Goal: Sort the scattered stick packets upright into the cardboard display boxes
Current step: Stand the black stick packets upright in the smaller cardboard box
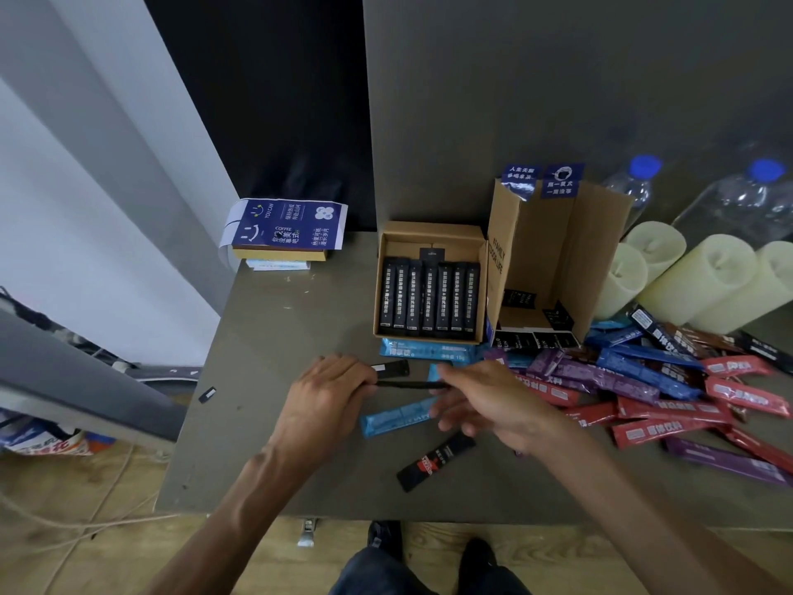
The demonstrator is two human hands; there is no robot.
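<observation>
My left hand [330, 390] and my right hand [485, 399] hold one black stick packet [407, 384] edge-on between them, low over the grey table [274, 380]. A second black packet [392, 368] pokes out past my left fingers. Just behind stands a low cardboard box [429, 236] filled with a row of black packets [430, 300]. To its right a taller open cardboard box [558, 251] holds a few black packets at its bottom. Light blue packets [397, 416] and a black-and-red packet [435, 461] lie near my hands.
A heap of red, purple and blue packets [661, 392] covers the table's right side. Pale candles [708, 277] and plastic bottles [635, 182] stand behind it. A blue folded carton on books [285, 227] sits at the back left. The table's front edge runs below my arms.
</observation>
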